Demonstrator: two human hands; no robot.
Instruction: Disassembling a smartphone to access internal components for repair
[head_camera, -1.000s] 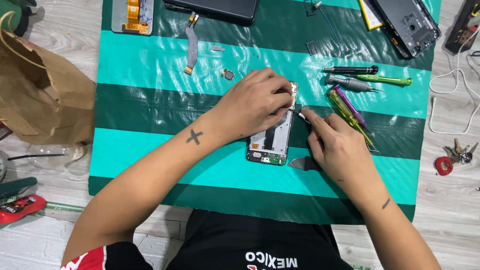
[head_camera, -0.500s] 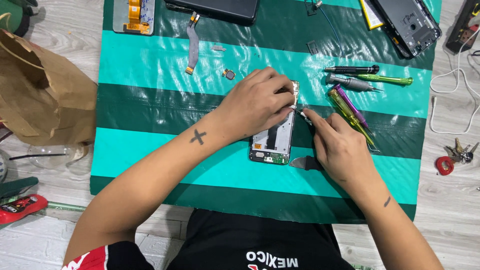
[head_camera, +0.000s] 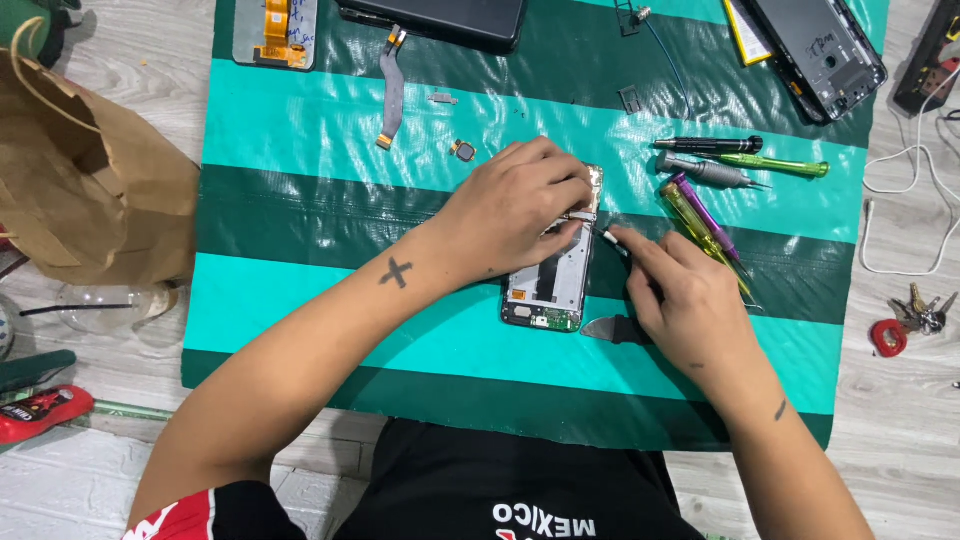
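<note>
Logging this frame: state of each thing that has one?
Opened phone: back off, internals exposed, flat on mat.
Left hand: pressing the phone's top.
Right hand: pinching a thin tool at the phone's edge.
Phone shell: empty, lying open.
Paper bag: crumpled, open.
</note>
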